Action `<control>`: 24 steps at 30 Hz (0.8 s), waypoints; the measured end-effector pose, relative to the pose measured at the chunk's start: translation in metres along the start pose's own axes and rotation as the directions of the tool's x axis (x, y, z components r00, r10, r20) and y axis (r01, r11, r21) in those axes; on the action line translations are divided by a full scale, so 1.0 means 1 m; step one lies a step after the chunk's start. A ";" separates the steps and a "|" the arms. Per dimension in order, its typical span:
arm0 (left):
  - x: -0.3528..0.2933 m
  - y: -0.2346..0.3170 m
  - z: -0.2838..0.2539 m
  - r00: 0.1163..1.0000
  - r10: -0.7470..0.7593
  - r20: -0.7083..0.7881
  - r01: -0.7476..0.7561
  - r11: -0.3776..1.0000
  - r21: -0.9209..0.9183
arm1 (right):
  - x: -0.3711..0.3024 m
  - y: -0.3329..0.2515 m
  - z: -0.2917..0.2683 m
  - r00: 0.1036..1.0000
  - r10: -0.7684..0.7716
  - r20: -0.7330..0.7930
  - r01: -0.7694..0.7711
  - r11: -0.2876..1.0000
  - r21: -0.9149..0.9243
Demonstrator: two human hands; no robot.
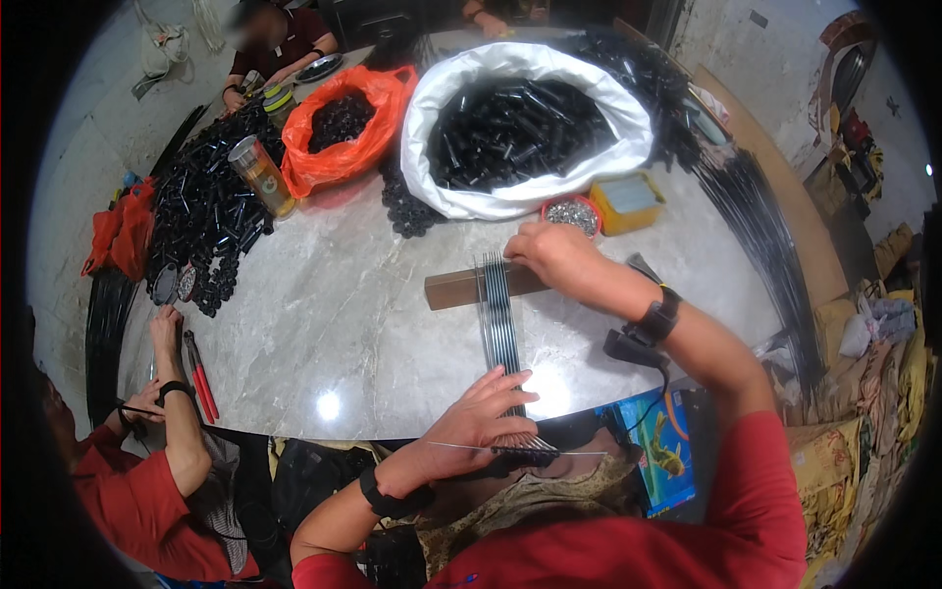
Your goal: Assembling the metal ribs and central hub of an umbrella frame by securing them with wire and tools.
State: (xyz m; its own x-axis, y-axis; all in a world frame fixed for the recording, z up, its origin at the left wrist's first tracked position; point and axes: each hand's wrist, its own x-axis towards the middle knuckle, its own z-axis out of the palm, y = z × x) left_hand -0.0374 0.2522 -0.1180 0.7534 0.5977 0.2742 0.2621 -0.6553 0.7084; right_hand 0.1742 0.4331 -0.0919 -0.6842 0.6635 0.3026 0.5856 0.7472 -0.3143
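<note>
A row of thin, dark metal rods (501,339) runs from the table's near edge, across a brown bar (451,290), toward the middle of the table. My left hand (479,417) lies over their near part, fingers stretched out and apart. Below it the rods fan out into a dark strip (525,455), and a thin wire crosses there. At the rods' far tips my right hand (551,250) is closed in a pinch; what sits between its fingertips is too small to make out. Just beyond stands a red bowl (596,224) of small metal pieces, beside a yellow container (628,206).
Farther back are a white sack (424,177) of black tubes and an orange bag (392,98) of black parts. Black pieces (201,191) heap up at left by a jar (261,179). Long dark rods (751,216) line the right edge. A co-worker's hand (165,329) is near red-handled pliers (202,383).
</note>
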 end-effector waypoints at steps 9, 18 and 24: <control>0.000 0.001 0.002 1.000 0.004 -0.022 -0.004 1.000 0.008 | -0.002 0.001 -0.017 0.998 0.028 0.049 -0.026 0.999 -0.042; 0.004 -0.004 0.005 1.000 0.022 0.005 -0.022 0.999 0.044 | 0.008 0.001 0.003 0.996 0.045 0.075 -0.032 0.986 -0.164; -0.004 -0.001 0.003 0.999 -0.031 0.030 0.029 0.998 0.062 | 0.005 0.011 -0.020 1.000 0.007 0.000 -0.007 0.989 -0.145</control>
State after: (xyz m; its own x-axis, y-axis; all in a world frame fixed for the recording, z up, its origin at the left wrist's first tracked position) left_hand -0.0390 0.2491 -0.1216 0.7629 0.6033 0.2324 0.3209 -0.6654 0.6741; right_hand 0.1858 0.4456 -0.0761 -0.6801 0.6685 0.3008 0.6469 0.7404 -0.1826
